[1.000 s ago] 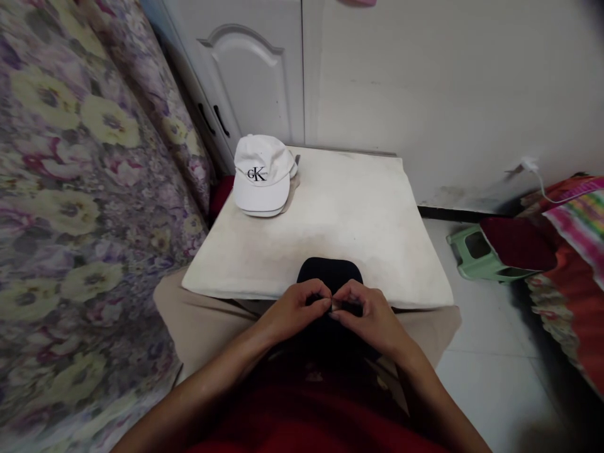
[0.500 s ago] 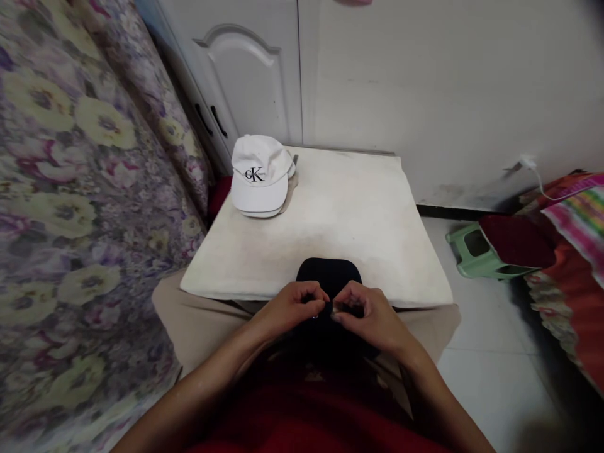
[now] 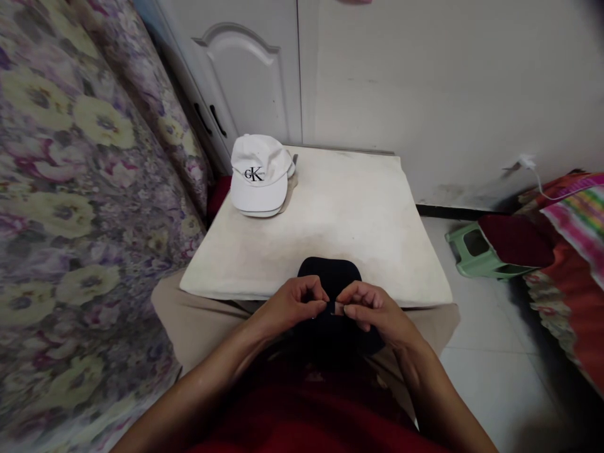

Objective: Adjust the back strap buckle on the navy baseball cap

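Note:
A black cap (image 3: 330, 272) lies at the near edge of the white-covered table, its brim pointing away and its rear over my lap. My left hand (image 3: 304, 301) is pinched above its left side, on a dark strap-like part too small to make out. Close beside it, my right hand (image 3: 365, 305) pinches a small pale piece (image 3: 338, 308) between thumb and fingers. A narrow gap separates the fingertips of the two hands.
White caps (image 3: 259, 182) with black lettering are stacked at the table's (image 3: 349, 207) back left. A floral curtain (image 3: 61, 220) hangs at the left. A green stool (image 3: 476, 251) and a red-draped surface (image 3: 566, 296) are at the right.
My right hand has turned slightly and its fingers have closed more, so the pale piece shows more clearly. My left hand has hardly moved.

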Tool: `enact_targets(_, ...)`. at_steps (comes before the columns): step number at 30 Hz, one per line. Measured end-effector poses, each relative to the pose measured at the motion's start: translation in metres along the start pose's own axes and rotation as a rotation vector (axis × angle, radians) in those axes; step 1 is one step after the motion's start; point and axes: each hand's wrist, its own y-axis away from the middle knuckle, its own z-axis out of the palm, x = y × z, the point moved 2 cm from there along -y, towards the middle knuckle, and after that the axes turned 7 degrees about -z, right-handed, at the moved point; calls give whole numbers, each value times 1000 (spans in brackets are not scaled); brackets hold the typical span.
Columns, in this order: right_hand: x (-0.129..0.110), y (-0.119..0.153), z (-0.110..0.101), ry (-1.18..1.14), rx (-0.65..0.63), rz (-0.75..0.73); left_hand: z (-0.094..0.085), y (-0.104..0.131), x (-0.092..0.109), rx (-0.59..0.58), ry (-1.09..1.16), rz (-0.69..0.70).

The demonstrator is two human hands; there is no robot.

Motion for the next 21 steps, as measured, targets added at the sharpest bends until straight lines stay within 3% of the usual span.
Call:
enact_targets(7, 6, -4, -2, -29, -34, 55, -2, 0, 0, -12, -25, 18)
enact_targets(14, 7, -9, -2, 106, -111, 120, -1, 1, 5, -7, -124, 13)
enact_targets(21, 3, -9, -4, 109, -78, 104, -20, 2, 2, -29, -74, -94)
